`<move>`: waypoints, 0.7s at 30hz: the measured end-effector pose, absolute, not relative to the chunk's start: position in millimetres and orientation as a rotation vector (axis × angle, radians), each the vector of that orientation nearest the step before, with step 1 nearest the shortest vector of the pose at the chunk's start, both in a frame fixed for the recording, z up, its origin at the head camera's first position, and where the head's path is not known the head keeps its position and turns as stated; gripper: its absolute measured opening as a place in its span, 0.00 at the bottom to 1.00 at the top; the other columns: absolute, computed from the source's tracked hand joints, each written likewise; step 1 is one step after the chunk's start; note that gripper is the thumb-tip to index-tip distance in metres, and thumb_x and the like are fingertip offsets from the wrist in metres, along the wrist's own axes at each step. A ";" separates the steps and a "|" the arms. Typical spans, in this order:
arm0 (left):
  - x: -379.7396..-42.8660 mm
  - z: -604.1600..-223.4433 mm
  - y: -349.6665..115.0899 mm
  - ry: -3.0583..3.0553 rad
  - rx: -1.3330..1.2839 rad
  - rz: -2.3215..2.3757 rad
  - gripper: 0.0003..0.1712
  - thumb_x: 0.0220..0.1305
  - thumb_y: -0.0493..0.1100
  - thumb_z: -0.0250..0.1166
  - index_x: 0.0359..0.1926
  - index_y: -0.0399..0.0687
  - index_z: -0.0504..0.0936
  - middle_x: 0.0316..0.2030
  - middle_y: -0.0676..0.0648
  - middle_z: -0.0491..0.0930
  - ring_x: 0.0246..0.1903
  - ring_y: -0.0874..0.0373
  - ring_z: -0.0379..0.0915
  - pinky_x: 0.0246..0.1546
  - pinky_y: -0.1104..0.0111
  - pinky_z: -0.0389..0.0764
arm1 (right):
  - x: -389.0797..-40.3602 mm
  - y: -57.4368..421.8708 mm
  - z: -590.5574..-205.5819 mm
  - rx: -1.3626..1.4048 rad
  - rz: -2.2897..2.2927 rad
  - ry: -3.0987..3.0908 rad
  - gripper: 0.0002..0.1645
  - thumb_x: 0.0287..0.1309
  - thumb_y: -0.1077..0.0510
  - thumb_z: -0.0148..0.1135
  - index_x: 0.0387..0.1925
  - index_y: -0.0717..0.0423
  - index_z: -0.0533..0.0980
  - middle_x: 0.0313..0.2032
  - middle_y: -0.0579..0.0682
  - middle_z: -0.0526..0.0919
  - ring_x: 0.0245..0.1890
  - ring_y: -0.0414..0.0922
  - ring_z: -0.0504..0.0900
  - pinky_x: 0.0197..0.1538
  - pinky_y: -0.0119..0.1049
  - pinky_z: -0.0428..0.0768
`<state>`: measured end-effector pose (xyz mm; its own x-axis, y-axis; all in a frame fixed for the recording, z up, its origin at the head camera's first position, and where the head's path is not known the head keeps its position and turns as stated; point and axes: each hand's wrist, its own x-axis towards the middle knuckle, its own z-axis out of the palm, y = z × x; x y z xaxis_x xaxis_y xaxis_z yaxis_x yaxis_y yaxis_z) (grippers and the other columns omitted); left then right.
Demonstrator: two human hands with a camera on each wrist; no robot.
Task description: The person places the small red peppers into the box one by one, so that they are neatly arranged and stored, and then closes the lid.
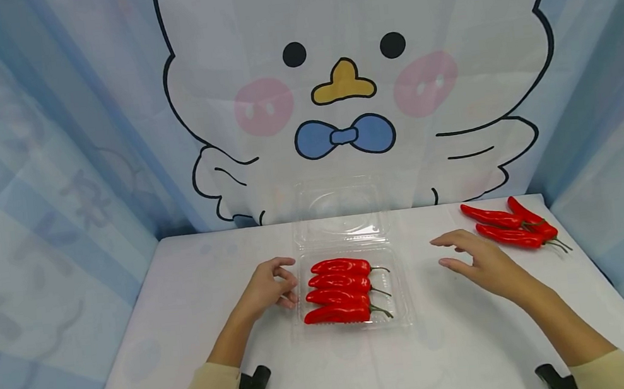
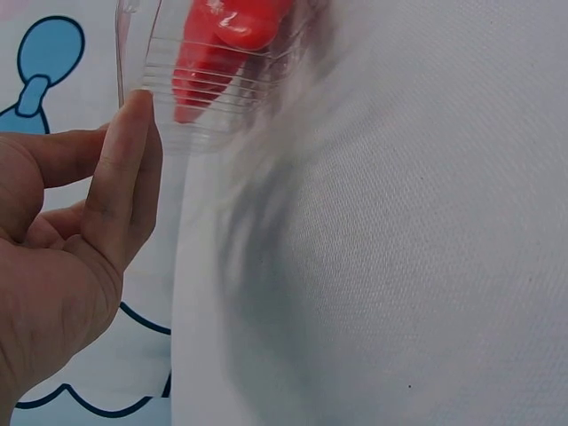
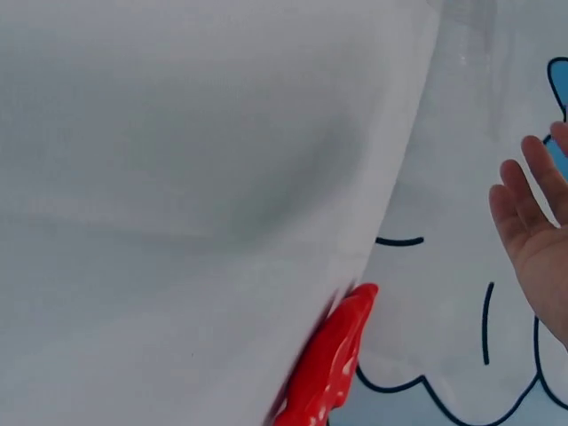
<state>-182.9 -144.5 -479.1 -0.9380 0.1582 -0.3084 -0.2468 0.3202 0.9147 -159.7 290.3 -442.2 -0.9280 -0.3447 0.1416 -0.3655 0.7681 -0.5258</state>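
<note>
A clear plastic clamshell box [image 1: 403,292] stands in the middle of the table with its lid [image 1: 343,229] folded back. Inside lie several red chili peppers [image 1: 339,282] in a stack of rows, green stems toward the right. My left hand [image 1: 269,286] is at the box's left side, fingers loosely bent; in the left wrist view its fingertips [image 2: 135,111] are right at the ribbed wall. Nothing is held in it. My right hand [image 1: 481,262] hovers between the box and three more red chili peppers [image 1: 513,235], fingers extended and thumb apart, holding nothing.
The white table [image 1: 421,367] has its back edge against a curtain [image 1: 356,177] printed with a cartoon bird. Blue curtains [image 1: 26,250] hang on both sides. A black wrist mount [image 1: 256,379] shows at the left sleeve, another [image 1: 557,380] at the right.
</note>
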 end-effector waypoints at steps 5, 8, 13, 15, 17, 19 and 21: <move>-183.0 -478.5 -145.2 2.243 -0.069 1.659 0.29 0.67 0.27 0.64 0.69 0.36 0.72 0.38 0.40 0.80 0.21 0.55 0.83 0.24 0.63 0.89 | -164.8 309.5 -446.3 0.516 0.845 -2.929 0.29 0.62 0.56 0.72 0.64 0.54 0.77 0.61 0.62 0.81 0.60 0.64 0.80 0.52 0.63 0.86; -182.7 -478.1 -145.3 2.240 -0.066 1.663 0.29 0.67 0.27 0.64 0.69 0.36 0.72 0.38 0.39 0.80 0.21 0.55 0.83 0.24 0.63 0.89 | -167.7 322.1 -447.1 0.463 0.833 -2.942 0.30 0.63 0.54 0.72 0.65 0.55 0.75 0.63 0.64 0.79 0.63 0.66 0.76 0.53 0.67 0.83; -182.5 -478.0 -145.3 2.250 -0.070 1.657 0.29 0.67 0.27 0.64 0.69 0.37 0.72 0.38 0.39 0.80 0.21 0.55 0.83 0.25 0.63 0.89 | -173.1 342.5 -446.7 0.359 0.820 -2.982 0.32 0.64 0.53 0.71 0.66 0.57 0.74 0.65 0.69 0.75 0.66 0.71 0.69 0.53 0.71 0.81; -182.6 -478.2 -145.3 2.254 -0.069 1.654 0.29 0.68 0.28 0.64 0.69 0.37 0.72 0.38 0.39 0.80 0.22 0.55 0.84 0.25 0.63 0.89 | -175.9 350.3 -446.9 0.312 0.806 -3.000 0.34 0.63 0.53 0.72 0.67 0.58 0.73 0.66 0.70 0.74 0.66 0.72 0.68 0.53 0.71 0.81; -182.7 -478.6 -145.3 2.253 -0.065 1.655 0.29 0.67 0.27 0.64 0.69 0.37 0.72 0.38 0.39 0.80 0.22 0.55 0.84 0.25 0.63 0.89 | -178.6 357.8 -447.1 0.274 0.785 -3.019 0.36 0.63 0.51 0.72 0.68 0.60 0.72 0.66 0.71 0.72 0.65 0.72 0.67 0.54 0.73 0.80; -182.8 -479.1 -145.4 2.250 -0.063 1.658 0.29 0.67 0.27 0.64 0.68 0.37 0.72 0.38 0.39 0.80 0.21 0.55 0.84 0.24 0.63 0.89 | -181.9 366.0 -447.9 0.249 0.767 -3.037 0.37 0.63 0.50 0.71 0.69 0.61 0.71 0.66 0.71 0.72 0.65 0.72 0.67 0.54 0.74 0.79; -182.7 -479.4 -145.5 2.245 -0.063 1.660 0.29 0.67 0.27 0.64 0.68 0.36 0.73 0.38 0.39 0.80 0.21 0.55 0.83 0.24 0.63 0.89 | -185.7 374.6 -449.7 0.233 0.744 -3.054 0.37 0.64 0.50 0.71 0.69 0.61 0.70 0.65 0.72 0.71 0.64 0.73 0.67 0.54 0.76 0.78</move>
<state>-182.7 -145.5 -479.4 -0.9388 0.1677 -0.3008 -0.2384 0.3138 0.9191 -185.7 374.6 -449.7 -0.9890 -0.1457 0.0247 -0.1408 0.8777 -0.4580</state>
